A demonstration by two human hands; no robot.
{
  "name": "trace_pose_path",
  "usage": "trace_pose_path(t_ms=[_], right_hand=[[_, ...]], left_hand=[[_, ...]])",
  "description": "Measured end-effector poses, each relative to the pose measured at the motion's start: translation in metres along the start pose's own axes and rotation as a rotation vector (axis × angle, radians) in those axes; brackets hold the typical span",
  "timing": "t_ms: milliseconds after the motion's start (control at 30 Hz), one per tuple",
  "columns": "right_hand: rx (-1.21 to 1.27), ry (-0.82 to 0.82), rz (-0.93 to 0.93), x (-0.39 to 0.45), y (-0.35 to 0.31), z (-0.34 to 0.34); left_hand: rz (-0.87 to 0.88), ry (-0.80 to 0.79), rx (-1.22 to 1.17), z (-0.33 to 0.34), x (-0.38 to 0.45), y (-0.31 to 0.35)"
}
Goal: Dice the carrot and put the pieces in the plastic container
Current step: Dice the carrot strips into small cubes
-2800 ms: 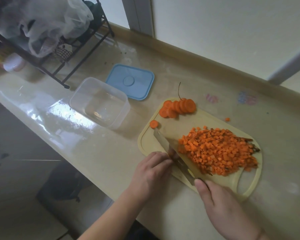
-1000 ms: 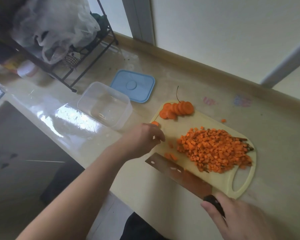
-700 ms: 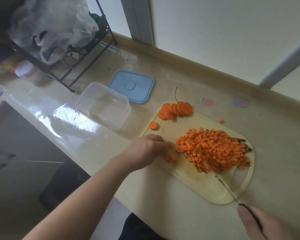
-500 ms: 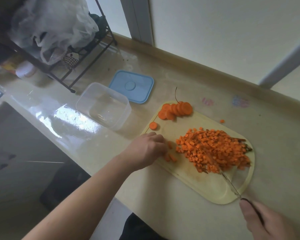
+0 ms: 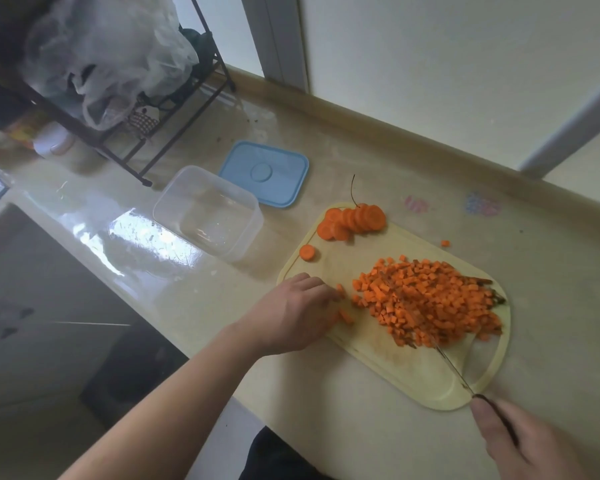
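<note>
A pile of diced carrot (image 5: 426, 303) covers the right half of the pale yellow cutting board (image 5: 409, 368). Carrot slices (image 5: 354, 220) lie fanned at the board's far corner, and one lone slice (image 5: 307, 252) sits on its left rim. My left hand (image 5: 291, 315) rests at the board's near left edge, fingers curled over a few loose carrot bits (image 5: 344, 316). My right hand (image 5: 530, 445) grips the knife (image 5: 452, 368) by its dark handle; the blade stands on edge, its tip in the near side of the dice pile. The clear plastic container (image 5: 207, 213) stands to the left, with no carrot in it.
The blue lid (image 5: 264, 173) lies behind the container. A black wire rack (image 5: 125, 109) with plastic bags stands at the far left. One carrot cube (image 5: 445, 243) lies on the counter beyond the board. The counter's front edge runs diagonally below my left arm.
The knife turned from lying flat near my left hand to standing on edge at the right, against the dice pile. My left hand settled over the loose bits at the board's left edge.
</note>
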State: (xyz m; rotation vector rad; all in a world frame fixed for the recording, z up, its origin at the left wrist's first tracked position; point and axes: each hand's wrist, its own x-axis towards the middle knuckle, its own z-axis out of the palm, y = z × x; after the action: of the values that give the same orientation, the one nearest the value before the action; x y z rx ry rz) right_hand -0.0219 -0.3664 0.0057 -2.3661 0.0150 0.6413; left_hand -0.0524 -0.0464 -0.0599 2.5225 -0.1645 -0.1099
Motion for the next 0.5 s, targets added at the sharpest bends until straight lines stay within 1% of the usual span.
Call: trace_pose_path(t_ms=[233, 367, 500], right_hand=[[0.016, -0.025, 0.007, -0.001, -0.008, -0.001], [0.005, -0.046, 0.016, -0.001, -0.011, -0.001], [-0.025, -0.056, 0.026, -0.002, -0.014, -0.003]], left_hand=[[-0.074, 0.114, 0.055, 0.014, -0.009, 0.008], [-0.184, 0.223, 0.061, 0.026, -0.013, 0.020], [-0.332, 0.363, 0.032, 0.042, -0.017, 0.039]])
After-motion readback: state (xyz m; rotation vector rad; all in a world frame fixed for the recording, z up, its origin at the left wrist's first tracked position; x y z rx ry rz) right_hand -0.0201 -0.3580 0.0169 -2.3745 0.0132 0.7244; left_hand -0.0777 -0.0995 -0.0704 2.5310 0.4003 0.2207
